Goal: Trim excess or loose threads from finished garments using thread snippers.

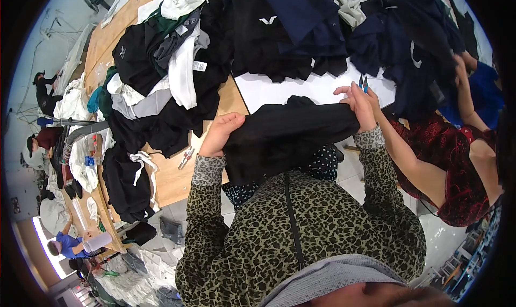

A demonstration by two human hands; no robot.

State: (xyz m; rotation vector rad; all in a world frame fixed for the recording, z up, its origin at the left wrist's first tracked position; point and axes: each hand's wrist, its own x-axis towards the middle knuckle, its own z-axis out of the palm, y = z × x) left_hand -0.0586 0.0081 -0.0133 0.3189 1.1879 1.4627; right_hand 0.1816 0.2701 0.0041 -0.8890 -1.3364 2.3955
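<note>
A black garment [290, 137], perhaps a folded piece of clothing, is stretched between my hands in front of my body, over the table's near edge. My left hand [221, 133] grips its left end, thumb on top. Closed on the right end is my right hand [362, 109], with some fingers raised. Right behind that hand, a co-worker's hand [372, 96] holds blue-handled thread snips [362, 84], points upward. A white sheet [317, 90] lies on the table just beyond the garment.
Piles of black, white and grey clothes [153, 65] cover the wooden table [171, 184] at left. Black and navy garments [293, 25] are heaped at the far side. Small snips [186, 157] lie near my left hand. A co-worker in red patterned clothing [457, 170] is close on my right.
</note>
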